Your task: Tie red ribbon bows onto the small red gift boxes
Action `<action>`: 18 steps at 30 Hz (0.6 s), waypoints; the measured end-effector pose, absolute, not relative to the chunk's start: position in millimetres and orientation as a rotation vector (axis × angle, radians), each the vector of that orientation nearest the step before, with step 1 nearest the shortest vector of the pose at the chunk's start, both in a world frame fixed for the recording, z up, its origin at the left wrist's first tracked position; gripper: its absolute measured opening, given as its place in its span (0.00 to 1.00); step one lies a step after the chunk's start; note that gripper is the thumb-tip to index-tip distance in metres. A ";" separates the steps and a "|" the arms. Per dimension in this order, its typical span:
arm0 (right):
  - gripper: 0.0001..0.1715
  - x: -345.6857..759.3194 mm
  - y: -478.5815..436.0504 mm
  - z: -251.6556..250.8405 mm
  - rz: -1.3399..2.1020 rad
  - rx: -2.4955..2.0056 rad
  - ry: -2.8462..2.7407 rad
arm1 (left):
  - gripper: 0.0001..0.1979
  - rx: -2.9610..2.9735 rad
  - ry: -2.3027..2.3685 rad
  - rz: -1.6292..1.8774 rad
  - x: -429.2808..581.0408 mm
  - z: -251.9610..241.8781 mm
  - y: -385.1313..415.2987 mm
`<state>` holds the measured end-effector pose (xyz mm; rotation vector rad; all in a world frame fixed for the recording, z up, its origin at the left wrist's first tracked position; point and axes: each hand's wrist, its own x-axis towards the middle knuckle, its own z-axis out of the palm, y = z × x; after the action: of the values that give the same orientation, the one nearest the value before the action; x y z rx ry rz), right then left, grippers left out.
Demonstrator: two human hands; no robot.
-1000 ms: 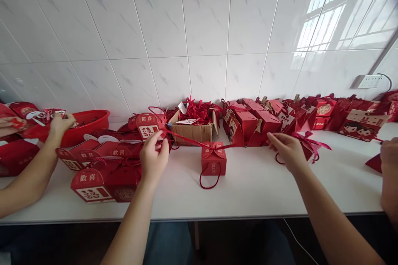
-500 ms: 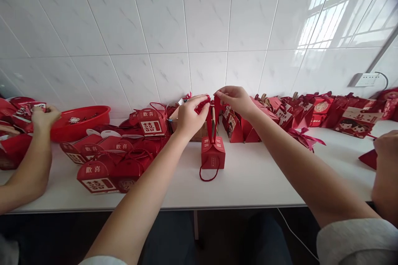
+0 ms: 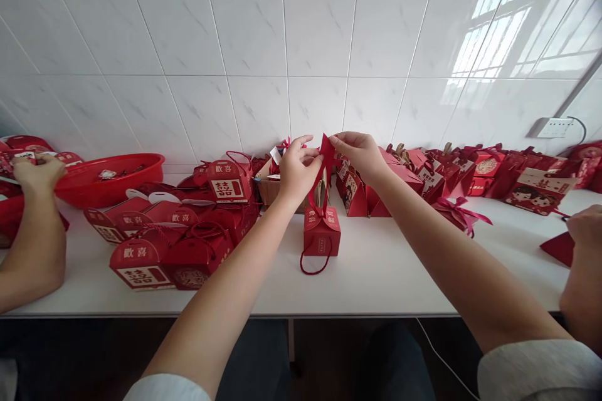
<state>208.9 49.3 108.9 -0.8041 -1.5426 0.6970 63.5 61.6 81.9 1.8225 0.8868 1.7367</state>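
On the white bench (image 3: 376, 282), seen from the head view, a small gift box (image 3: 321, 241) stands upright just in front of the cardboard box (image 3: 268, 191). It is deep red, with flat sides and folded top flaps carrying pale characters; a small pale-printed panel marks its front, where a dark red cord handle (image 3: 315, 273) loops down onto the bench. From its top a flat red ribbon (image 3: 325, 145) rises to a pointed end. The left hand (image 3: 298, 172) holds it pinched between thumb and fingers, forefinger raised; the right hand (image 3: 360, 153) nips its upper part between thumb and fingertips. Left of the cardboard box lie more red boxes (image 3: 141, 260) and, farther off, a red basin (image 3: 110, 185).
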 end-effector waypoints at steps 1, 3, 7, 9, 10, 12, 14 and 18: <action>0.15 208.8 49.9 108.6 0.695 -0.800 -1.537 | 0.19 1.815 0.897 1.760 63.5 83.6 62.3; 0.15 209.4 51.3 107.8 0.703 -0.785 -1.521 | 0.17 1.793 0.914 1.818 62.6 87.0 64.1; 0.15 211.6 52.4 105.8 0.728 -0.757 -1.501 | 0.17 1.747 0.936 1.861 59.3 91.4 65.0; 0.15 212.0 51.9 105.6 0.731 -0.755 -1.494 | 0.17 1.734 0.928 1.853 59.0 92.1 63.6; 0.15 212.0 51.6 105.7 0.729 -0.759 -1.489 | 0.17 1.725 0.918 1.851 59.2 92.3 63.0; 0.15 211.8 51.2 106.2 0.722 -0.770 -1.488 | 0.17 1.691 0.894 1.847 60.2 92.5 63.0; 0.15 212.2 51.6 106.4 0.720 -0.781 -1.485 | 0.16 1.643 0.866 1.827 60.3 92.6 65.6; 0.12 218.3 55.2 102.1 0.853 -0.819 -1.409 | 0.16 1.627 1.005 1.825 51.6 87.3 74.7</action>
<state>218.3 55.2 102.1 -0.8194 -1.4091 0.8531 51.6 74.7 87.3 1.6270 1.0053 1.8249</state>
